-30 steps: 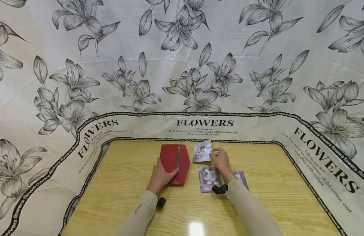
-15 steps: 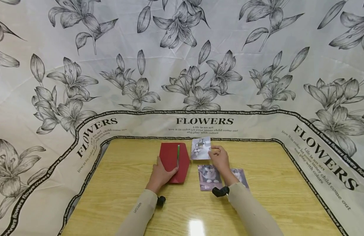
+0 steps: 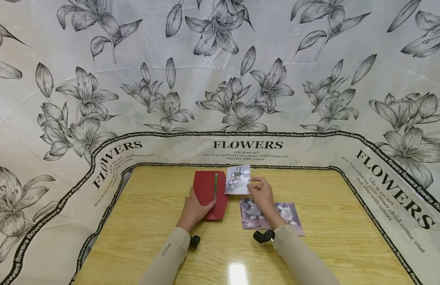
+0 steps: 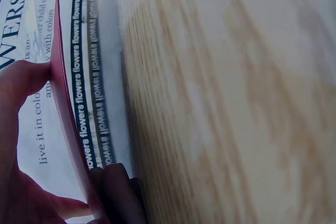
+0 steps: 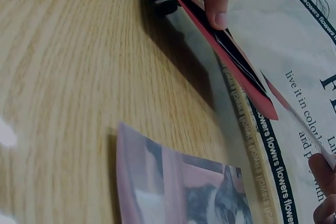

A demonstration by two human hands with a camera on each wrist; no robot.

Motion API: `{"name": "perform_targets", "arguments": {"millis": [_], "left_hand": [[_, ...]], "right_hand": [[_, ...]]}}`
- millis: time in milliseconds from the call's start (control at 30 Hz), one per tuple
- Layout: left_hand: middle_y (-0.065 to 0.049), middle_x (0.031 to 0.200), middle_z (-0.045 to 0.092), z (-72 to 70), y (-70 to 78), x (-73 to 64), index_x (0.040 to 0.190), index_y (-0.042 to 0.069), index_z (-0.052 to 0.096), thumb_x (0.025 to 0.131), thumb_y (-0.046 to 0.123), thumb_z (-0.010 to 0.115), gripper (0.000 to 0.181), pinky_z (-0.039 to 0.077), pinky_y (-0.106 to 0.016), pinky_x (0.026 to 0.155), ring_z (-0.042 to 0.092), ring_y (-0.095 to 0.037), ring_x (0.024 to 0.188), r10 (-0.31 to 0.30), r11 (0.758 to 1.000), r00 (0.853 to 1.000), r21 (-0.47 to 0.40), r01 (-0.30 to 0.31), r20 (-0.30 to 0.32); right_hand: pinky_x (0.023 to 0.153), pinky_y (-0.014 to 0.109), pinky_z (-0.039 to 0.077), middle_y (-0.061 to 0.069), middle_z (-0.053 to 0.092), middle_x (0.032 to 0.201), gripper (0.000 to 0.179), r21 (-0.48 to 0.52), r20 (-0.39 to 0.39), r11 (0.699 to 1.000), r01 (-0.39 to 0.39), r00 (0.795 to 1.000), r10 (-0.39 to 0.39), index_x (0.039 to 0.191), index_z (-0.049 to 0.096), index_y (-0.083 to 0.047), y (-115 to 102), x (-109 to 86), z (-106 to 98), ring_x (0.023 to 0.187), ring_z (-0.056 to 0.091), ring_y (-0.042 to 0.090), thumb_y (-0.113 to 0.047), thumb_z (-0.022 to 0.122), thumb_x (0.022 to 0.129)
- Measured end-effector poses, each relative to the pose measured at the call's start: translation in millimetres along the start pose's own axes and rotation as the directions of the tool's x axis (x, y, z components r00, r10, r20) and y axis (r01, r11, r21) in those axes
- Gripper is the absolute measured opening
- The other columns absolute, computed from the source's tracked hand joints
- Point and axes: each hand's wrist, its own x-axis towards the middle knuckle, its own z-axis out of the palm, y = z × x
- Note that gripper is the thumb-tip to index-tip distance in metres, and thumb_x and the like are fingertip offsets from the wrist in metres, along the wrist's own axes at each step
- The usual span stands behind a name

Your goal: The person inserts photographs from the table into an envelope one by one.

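Note:
My left hand (image 3: 195, 208) grips a red paper envelope (image 3: 204, 184), its thumb lying on the upper face by a narrow green strip. In the right wrist view the envelope (image 5: 247, 85) is raised over the table, its mouth parted and dark inside. Between the thumb and fingers of my right hand (image 3: 263, 198) is a photo print (image 3: 237, 182) of a pale scene, pinched at its right edge. The photo's left edge overlaps the envelope's pointed right side in the head view; in the right wrist view its edge lies close to the envelope mouth.
Two cat photos, a left one (image 3: 247, 221) and a right one (image 3: 292, 217), lie on the wooden table (image 3: 141, 237) under my right forearm. A flower-printed cloth (image 3: 162, 156) rises along the table's far edge and sides. Each wrist wears a black camera.
My right hand has moved the photo leftward, from beside the envelope to overlapping its right side. My left hand keeps holding the envelope in nearly the same place.

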Motion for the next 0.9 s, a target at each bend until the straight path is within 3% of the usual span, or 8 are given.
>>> {"name": "perform_targets", "arguments": {"millis": [233,733,900], "left_hand": [[-0.041,0.142,0.048,-2.0,1.0,-0.6,0.168,-0.005,0.015,0.089,0.055,0.082,0.120,0.054,-0.058,0.100,0.064,-0.048,0.118,0.002,1.000,1.000,-0.003,-0.002,-0.001],[-0.042,0.144,0.047,-2.5,0.8,-1.9,0.168,-0.006,0.016,0.089,0.055,0.083,0.120,0.053,-0.059,0.102,0.062,-0.050,0.123,0.001,1.000,1.000,0.002,-0.001,-0.008],[-0.041,0.144,0.048,-2.4,1.8,-2.7,0.169,-0.005,0.015,0.089,0.056,0.082,0.121,0.053,-0.059,0.102,0.062,-0.049,0.122,-0.003,1.000,1.000,0.000,0.003,-0.004]], "right_hand": [[0.056,0.023,0.044,0.013,0.077,0.087,0.032,0.020,0.009,0.999,0.027,1.000,-0.027,0.129,0.068,-0.003,1.6,-4.5,9.1,0.065,0.058,0.010,-0.009,0.076,0.098],[0.057,0.026,0.044,0.019,0.077,0.094,0.032,0.014,0.052,1.000,0.026,0.998,-0.027,0.129,0.068,-0.006,2.2,-15.2,25.5,0.067,0.060,0.018,-0.014,0.076,0.100],[0.056,0.027,0.044,0.011,0.078,0.095,0.033,-0.047,0.058,0.999,-0.001,0.998,0.004,0.131,0.068,-0.011,1.1,-17.0,28.6,0.069,0.061,0.016,-0.019,0.076,0.101]]}}
